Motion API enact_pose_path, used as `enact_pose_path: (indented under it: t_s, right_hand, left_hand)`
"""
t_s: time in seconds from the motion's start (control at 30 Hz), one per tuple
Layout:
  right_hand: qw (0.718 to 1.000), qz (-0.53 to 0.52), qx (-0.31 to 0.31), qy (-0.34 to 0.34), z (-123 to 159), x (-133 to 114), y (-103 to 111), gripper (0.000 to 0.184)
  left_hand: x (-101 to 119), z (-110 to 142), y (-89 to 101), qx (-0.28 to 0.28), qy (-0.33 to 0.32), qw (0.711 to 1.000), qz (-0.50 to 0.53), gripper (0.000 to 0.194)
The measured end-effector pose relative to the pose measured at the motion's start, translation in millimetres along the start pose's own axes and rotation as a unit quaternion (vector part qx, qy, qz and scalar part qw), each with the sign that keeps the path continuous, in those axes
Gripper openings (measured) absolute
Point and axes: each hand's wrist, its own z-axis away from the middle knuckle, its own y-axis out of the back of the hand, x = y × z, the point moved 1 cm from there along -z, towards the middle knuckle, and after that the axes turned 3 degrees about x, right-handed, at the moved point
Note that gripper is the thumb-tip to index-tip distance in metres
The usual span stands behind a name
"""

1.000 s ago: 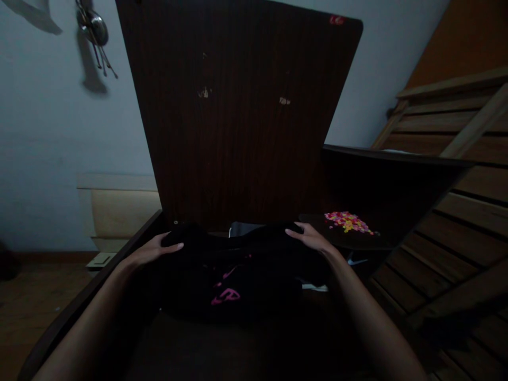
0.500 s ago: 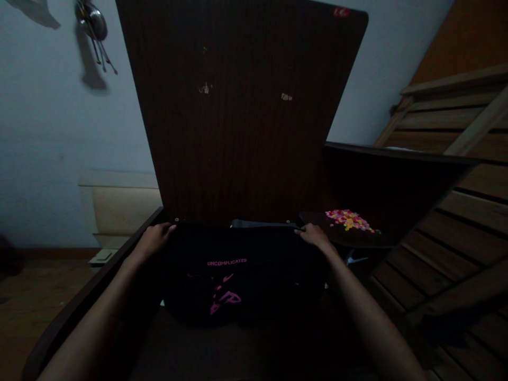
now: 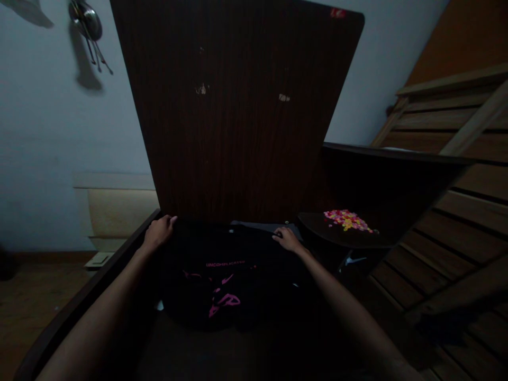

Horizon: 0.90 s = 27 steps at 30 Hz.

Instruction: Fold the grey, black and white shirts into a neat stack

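Observation:
A dark black garment, looking like a T-shirt (image 3: 262, 280), lies spread on the dark wooden surface (image 3: 190, 349) in front of me. Pink letters and a pink figure are printed across its middle. At its far left corner, the fingers of my left hand (image 3: 159, 233) are closed on the cloth. My right hand (image 3: 289, 239) pinches the far edge toward the right, thumb and fingers together. A small white mark shows at the far edge between my hands. Dim light hides most folds and the garment's right outline.
Behind the garment stands an upright dark wooden panel (image 3: 238, 116). To the right, a rounded shelf (image 3: 313, 225) bears a heap of colourful small pieces (image 3: 349, 219). A raised rim (image 3: 91, 291) runs along the left. A slatted wooden frame (image 3: 468, 211) stands far right.
My right hand has moved left along the far edge, toward the middle, and the cloth there hangs slacker. More of the grey thing behind the edge shows. My left hand has hardly moved.

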Motion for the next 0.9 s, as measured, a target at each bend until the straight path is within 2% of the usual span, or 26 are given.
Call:
enact_pose_path:
  t_s: [0.13, 0.33, 0.53, 0.63, 0.7, 0.8, 0.9]
  right_hand:
    - [1.0, 0.012, 0.003, -0.018, -9, -5, 7, 0.015]
    - [0.988, 0.103, 0.053, -0.106, -27, -11, 28, 0.024]
    - [0.971, 0.199, 0.031, -0.131, -32, -15, 20, 0.029]
    - [0.969, 0.215, 0.039, -0.112, -27, -16, 10, 0.024]
    - [0.97, 0.224, 0.059, -0.071, -25, -19, 4, 0.023]
    - [0.979, 0.19, 0.072, -0.001, -29, -30, -3, 0.026]
    - [0.99, 0.125, 0.054, 0.024, -38, -46, -11, 0.024]
  left_hand:
    - [-8, -9, -4.4, -0.009, 0.013, 1.0, 0.002, 0.055]
    - [-7, -13, -9.1, 0.039, 0.0, 0.999, -0.006, 0.053]
    - [7, -7, -29.8, -0.011, -0.012, 0.996, -0.088, 0.044]
    - [12, -2, -42.6, 0.018, -0.072, 0.99, -0.12, 0.033]
    - [16, 0, -49.6, 0.041, -0.135, 0.982, -0.123, 0.035]
    - [30, -3, -58.3, 0.003, -0.218, 0.973, -0.075, 0.037]
    - [49, -9, -64.7, -0.042, -0.243, 0.969, -0.012, 0.03]
